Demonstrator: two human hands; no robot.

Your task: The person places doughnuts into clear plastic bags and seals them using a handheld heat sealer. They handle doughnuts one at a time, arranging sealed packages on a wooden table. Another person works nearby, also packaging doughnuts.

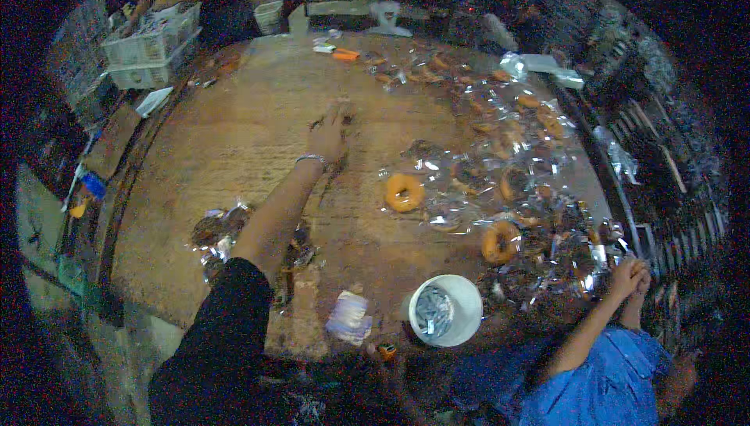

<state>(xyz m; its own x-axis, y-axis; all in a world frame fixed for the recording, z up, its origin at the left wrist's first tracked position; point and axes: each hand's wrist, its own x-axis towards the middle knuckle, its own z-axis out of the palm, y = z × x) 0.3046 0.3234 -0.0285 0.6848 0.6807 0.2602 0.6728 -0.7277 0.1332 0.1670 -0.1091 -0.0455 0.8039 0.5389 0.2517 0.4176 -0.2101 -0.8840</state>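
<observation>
1. Left hand (332, 135): fingers spread apart, out over mid table (258, 113).
2. Right hand (396, 366): super dim by the near edge, next to a small orange thing (387, 351), can't tell if it's gripping.
3. Orange ring (404, 192): right of the left hand, beside shiny packs (449, 220).

Black sleeve (223, 313) ending near the elbow, thin pale bracelet (310, 159) at the wrist

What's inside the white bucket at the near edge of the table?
Inside the white bucket lies a loose heap of small, silvery pieces, too blurred to identify. They cover the bottom, so anything beneath them can't be seen.
</observation>
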